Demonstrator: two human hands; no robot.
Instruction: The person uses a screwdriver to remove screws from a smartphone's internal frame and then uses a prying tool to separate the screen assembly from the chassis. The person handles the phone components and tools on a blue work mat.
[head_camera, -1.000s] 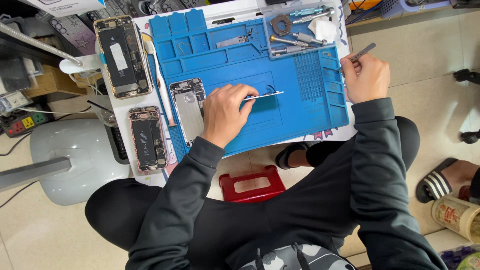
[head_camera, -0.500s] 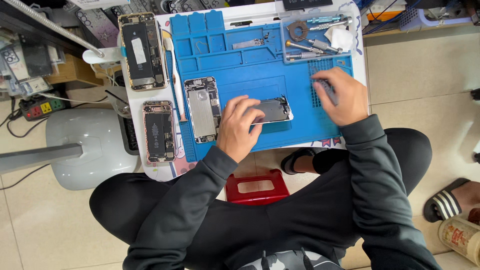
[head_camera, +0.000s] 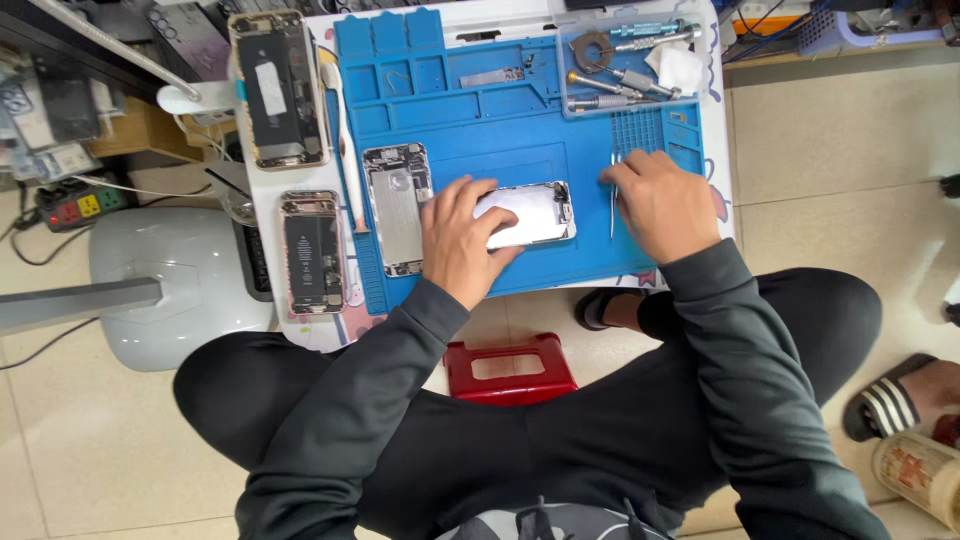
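Observation:
My left hand (head_camera: 462, 238) rests on a white phone display panel (head_camera: 528, 214) lying flat on the blue repair mat (head_camera: 500, 120), fingers pressing its left end. My right hand (head_camera: 658, 200) lies on the mat to the right of the panel, fingers curled around thin metal tweezers (head_camera: 613, 195) that point upward. An opened silver phone body (head_camera: 397, 207) lies just left of my left hand.
Two more opened phones (head_camera: 278, 88) (head_camera: 311, 250) lie on the white table, left of the mat. A tray with screwdrivers (head_camera: 625, 60) sits at the mat's top right. A red stool (head_camera: 508, 367) is below the table; a grey lamp base (head_camera: 175, 285) stands at left.
The view has shifted. My left hand has brought the display panel onto the mat and holds it there. My right hand has come down from the mat's right edge and now grips the tweezers.

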